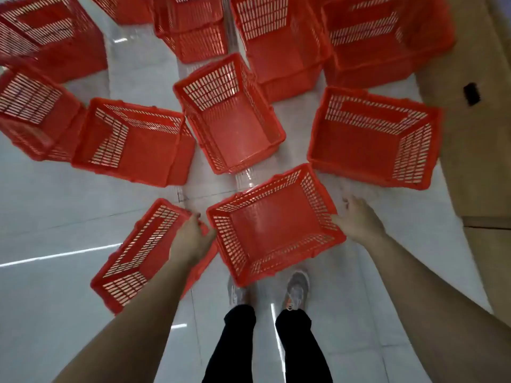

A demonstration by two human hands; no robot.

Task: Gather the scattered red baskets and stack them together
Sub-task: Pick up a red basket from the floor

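A: Which basket do the hands have?

B: The nearest red basket (272,226), the one just above the grey shoes (297,288). The left hand (190,239) is curled over its left rim, fingers bent and closed around the edge. The right hand (356,218) grips the right rim in the same way, knuckles up, thumb side toward the basket.

A: Is it off the floor?

B: It sits tilted between the two hands, but I cannot tell whether its base touches the white tiled floor (55,217).

A: And the rest?

B: A second basket (143,255) lies just beside it on the left, partly under the left forearm. Three more stand open side up just beyond: the left basket (132,142), the middle basket (232,114) and the right basket (373,136). Further baskets (290,37) crowd the top of the view, some nested. A brown cardboard sheet (475,161) lies along the right edge.
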